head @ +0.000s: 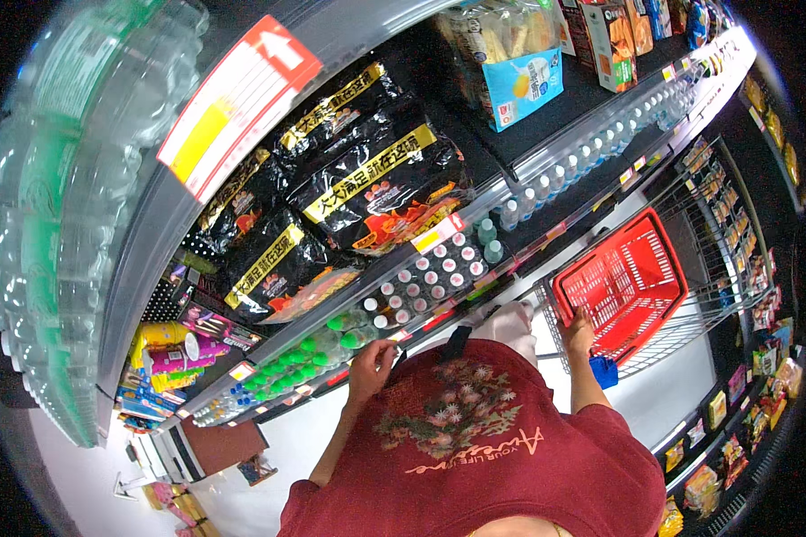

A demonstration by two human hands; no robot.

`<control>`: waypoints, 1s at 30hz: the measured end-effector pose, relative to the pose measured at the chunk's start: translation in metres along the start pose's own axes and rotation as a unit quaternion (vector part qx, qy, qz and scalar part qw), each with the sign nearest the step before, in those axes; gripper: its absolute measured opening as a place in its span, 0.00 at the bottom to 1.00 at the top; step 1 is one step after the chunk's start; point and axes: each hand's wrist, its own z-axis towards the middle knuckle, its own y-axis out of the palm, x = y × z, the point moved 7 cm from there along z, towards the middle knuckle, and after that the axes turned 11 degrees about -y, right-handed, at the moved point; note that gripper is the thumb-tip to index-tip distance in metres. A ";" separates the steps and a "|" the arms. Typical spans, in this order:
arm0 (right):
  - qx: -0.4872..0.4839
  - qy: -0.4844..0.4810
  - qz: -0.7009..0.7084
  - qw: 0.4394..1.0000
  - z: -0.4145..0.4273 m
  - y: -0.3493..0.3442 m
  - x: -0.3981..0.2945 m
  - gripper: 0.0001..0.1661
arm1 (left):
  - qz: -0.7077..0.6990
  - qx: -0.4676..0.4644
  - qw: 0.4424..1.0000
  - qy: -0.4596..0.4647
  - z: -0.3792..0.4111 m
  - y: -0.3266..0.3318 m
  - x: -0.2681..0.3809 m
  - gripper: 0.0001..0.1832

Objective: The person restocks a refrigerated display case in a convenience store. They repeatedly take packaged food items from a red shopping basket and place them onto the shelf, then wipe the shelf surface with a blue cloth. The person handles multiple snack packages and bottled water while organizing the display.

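Observation:
My left hand (pixel 371 369) hovers by the lower shelf's front edge, fingers loosely bent and apart, with nothing visible in it. Green-capped bottles (pixel 302 356) stand on the shelf just beyond it. At the right, my right hand (pixel 577 332) is closed on the near rim of a red plastic shopping basket (pixel 635 275). The basket has slotted sides and looks empty. It rests in a wire shopping cart (pixel 725 282), and a blue plastic part (pixel 603 372) shows below my right wrist.
Black bags of packaged food (pixel 376 181) fill the shelf ahead, with bagged bread (pixel 517 74) farther right. White-capped bottles (pixel 436 275) line the shelf below. Packs of large clear bottles (pixel 54 221) crowd the left. Snack racks (pixel 705 483) stand behind the cart at the right.

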 end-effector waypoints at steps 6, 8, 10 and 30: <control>-0.027 0.025 0.024 0.999 0.005 0.000 0.009 0.28 | 0.006 -0.032 0.999 -0.006 0.001 0.011 0.000 0.10; -0.035 0.027 -0.003 0.999 0.011 -0.005 0.010 0.26 | 0.016 -0.030 0.999 0.004 0.003 0.012 0.002 0.10; -0.024 0.020 0.010 0.999 0.017 -0.007 0.020 0.31 | 0.016 -0.028 0.999 0.014 0.003 0.014 0.006 0.10; -0.061 0.086 0.013 0.994 0.099 -0.039 0.092 0.39 | 0.025 -0.043 0.997 -0.052 -0.002 0.027 -0.008 0.13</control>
